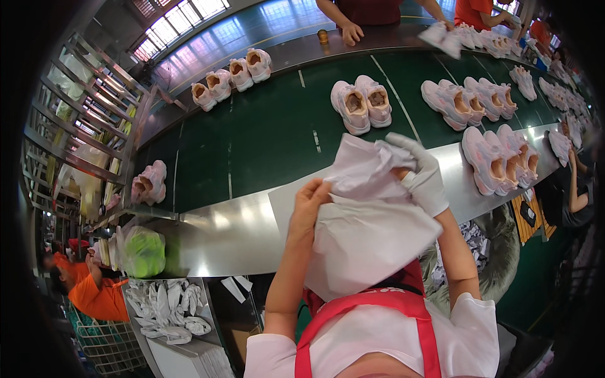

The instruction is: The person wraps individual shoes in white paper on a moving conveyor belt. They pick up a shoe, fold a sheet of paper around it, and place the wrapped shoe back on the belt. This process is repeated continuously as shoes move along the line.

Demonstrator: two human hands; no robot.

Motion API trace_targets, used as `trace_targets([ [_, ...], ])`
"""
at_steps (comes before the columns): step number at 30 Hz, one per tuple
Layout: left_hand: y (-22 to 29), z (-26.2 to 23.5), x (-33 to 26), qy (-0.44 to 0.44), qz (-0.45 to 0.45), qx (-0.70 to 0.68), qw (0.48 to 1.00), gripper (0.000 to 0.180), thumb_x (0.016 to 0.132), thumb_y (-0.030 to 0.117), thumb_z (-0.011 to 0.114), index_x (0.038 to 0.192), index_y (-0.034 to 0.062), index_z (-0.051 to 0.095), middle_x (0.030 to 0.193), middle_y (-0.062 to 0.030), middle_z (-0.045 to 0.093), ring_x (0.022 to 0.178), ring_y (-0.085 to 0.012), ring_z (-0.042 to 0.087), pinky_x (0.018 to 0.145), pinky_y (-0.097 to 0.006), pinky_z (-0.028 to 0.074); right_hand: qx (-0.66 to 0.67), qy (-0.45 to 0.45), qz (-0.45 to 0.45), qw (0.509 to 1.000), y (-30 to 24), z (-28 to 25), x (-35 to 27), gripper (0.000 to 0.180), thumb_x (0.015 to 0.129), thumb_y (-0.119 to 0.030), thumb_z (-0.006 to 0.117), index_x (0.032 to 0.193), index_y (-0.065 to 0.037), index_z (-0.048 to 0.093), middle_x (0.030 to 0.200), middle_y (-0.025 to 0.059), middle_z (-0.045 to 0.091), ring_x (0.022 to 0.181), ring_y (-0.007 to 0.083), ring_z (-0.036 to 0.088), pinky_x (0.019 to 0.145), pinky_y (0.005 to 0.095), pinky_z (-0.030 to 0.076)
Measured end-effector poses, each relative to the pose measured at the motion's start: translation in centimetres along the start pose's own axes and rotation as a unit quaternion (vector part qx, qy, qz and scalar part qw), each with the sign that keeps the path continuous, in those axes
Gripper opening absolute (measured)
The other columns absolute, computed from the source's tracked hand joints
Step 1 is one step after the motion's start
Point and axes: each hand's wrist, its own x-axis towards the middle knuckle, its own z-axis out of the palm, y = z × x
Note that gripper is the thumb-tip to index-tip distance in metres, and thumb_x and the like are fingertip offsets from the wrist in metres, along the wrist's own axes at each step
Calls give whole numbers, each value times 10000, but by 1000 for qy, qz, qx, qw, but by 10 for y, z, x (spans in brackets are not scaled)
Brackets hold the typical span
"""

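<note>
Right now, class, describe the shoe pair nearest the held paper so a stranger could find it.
Find the long green belt crossing the view. On it, just beyond the white paper, stand two pale shoes side by side, heels nearest. As a separate pair, they differ from the larger cluster to their right.

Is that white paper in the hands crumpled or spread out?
Partly both: the white paper is bunched and creased at its top, between the left hand and gloved right hand, but spreads out below.
</note>
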Motion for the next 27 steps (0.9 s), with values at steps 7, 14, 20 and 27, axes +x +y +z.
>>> trace_targets([
  [7, -9, 11, 5, 11, 76, -16, 997, 132, 937, 184, 532, 972, 58, 549, 807, -5, 622, 588, -54, 552, 542, -190, 445, 16, -93, 88, 992, 55, -6, -17, 381, 855, -166, 635, 1168, 36, 558, 975, 39, 627, 852, 85, 576, 733, 213, 482],
  [14, -2, 6, -2, 10, 12, 29, 999, 241, 949, 234, 507, 1085, 37, 541, 718, 30, 589, 569, -19, 508, 512, -178, 387, 11, 36, 94, 995, 62, -30, 1, 256, 897, -130, 590, 1107, 14, 607, 964, 18, 636, 807, 80, 566, 727, 222, 465],
  [20, -20, -23, 9, 47, 141, 102, 984, 195, 897, 139, 598, 1070, 51, 588, 768, 10, 626, 595, -13, 478, 546, -179, 382, -109, -81, 81, 987, 29, -11, 4, 226, 831, -101, 627, 1028, 8, 635, 903, 39, 641, 829, 78, 544, 730, 233, 451],
  [27, -54, -42, 11, -24, 340, 440, 831, 140, 830, 158, 619, 804, 38, 553, 683, -78, 524, 689, -162, 529, 650, -288, 407, -168, 8, -5, 986, 46, -46, 33, 222, 827, -6, 519, 1020, -12, 629, 862, 65, 644, 822, 149, 590, 742, 254, 465],
])
